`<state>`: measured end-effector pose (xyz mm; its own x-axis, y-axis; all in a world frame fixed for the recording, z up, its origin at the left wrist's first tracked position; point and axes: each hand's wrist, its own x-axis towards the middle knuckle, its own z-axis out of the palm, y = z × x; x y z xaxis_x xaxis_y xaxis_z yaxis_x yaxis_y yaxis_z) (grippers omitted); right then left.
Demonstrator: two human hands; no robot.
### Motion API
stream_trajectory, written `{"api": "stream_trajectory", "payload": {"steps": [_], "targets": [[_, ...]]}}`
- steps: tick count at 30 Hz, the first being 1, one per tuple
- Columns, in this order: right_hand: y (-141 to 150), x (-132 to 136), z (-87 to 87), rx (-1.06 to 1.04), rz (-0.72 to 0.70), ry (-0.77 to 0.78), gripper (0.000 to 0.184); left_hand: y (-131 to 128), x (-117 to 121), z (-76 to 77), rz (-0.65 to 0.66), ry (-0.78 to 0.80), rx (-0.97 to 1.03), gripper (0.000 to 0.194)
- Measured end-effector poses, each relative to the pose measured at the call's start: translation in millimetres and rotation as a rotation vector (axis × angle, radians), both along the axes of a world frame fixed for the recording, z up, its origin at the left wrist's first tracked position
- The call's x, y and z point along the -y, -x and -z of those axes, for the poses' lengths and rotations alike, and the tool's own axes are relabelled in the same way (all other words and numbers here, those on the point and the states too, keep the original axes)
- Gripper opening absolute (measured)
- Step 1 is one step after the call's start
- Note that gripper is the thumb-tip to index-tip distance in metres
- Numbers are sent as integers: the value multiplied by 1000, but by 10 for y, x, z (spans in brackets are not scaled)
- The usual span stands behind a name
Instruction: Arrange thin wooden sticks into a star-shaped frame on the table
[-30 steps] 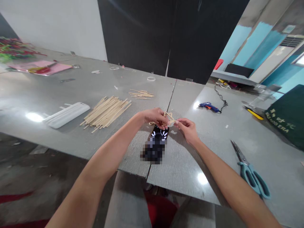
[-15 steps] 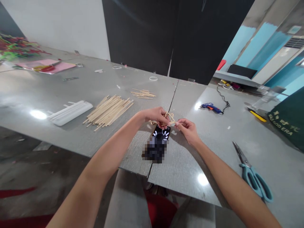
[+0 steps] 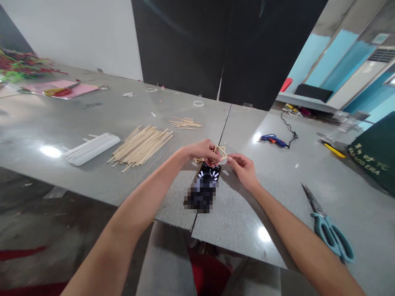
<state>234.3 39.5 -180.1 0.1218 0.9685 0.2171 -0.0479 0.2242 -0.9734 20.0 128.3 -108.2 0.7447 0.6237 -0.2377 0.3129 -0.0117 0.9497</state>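
Observation:
Both my hands meet over the middle of the grey table (image 3: 92,172), holding a small frame of thin wooden sticks (image 3: 220,153). My left hand (image 3: 202,151) is closed round its left side. My right hand (image 3: 242,167) pinches its right corner with fingertips pressed together. Just below the stick frame a phone (image 3: 205,181) lies flat on the table with its screen lit. A loose heap of long wooden sticks (image 3: 140,144) lies to the left of my left arm, and a smaller bundle of short sticks (image 3: 185,122) lies further back.
A white flat case (image 3: 91,149) lies left of the stick heap. A blue glue gun (image 3: 273,139) with a black cord rests at the back right. Teal scissors (image 3: 330,229) lie at the right near my forearm. A yellow knife (image 3: 331,149) and pink paper (image 3: 60,89) lie further off.
Both hands keep hold of the stick frame in almost the same place; only the view has shifted slightly.

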Motion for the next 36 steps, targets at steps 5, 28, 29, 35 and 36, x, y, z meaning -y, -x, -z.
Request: {"api": "stream_trajectory", "payload": {"steps": [5,28,29,35,36], "targets": [[-13,26,-11,50,83,-36,37,-6,21,-4,-8,-5,14,35],[-12,-8,29,-10,0,19,51,12,7,-13,-66,-78,66,34],[-12,-9,32,-5,-5,19,52,7,10,-11,-64,-75,66,34],[-25,-41,62,-17,15,-9,54,-17,-9,31,-125,-62,93,30],[-27,-49,67,-32,31,-15,54,-18,-21,40,-148,-59,95,30]]}}
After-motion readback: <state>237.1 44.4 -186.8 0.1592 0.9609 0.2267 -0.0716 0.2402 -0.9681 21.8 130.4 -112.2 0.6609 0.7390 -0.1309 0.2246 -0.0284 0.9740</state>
